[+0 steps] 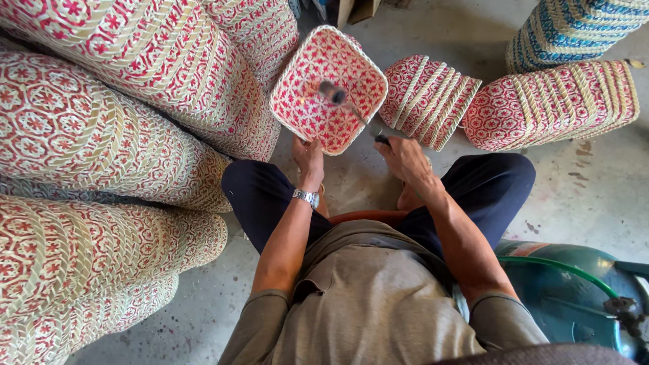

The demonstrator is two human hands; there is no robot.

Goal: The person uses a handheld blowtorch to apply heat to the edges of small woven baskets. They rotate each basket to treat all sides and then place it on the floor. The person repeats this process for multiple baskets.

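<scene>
while the left hand (309,154) grips the basket (329,88), the right hand (403,157) clenches a tool (351,108).

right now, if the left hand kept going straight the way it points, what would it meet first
The left hand points up-frame at the red-and-white woven basket, whose near rim it seems to grip already, so it would likely meet the basket first.

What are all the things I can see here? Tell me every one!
Square woven basket: one, red and cream, held up in the middle.
Torch tool: one, dark metal, its tip inside that basket.
Basket stacks on left: several long rows, red and cream.
Basket stacks on right: two, red and cream, on the floor.
Blue basket stack: one, top right.
Gas cylinder: one, green, bottom right.
Wristwatch: one, silver.
Left hand: holds the basket's edge.
Right hand: grips the tool.
</scene>
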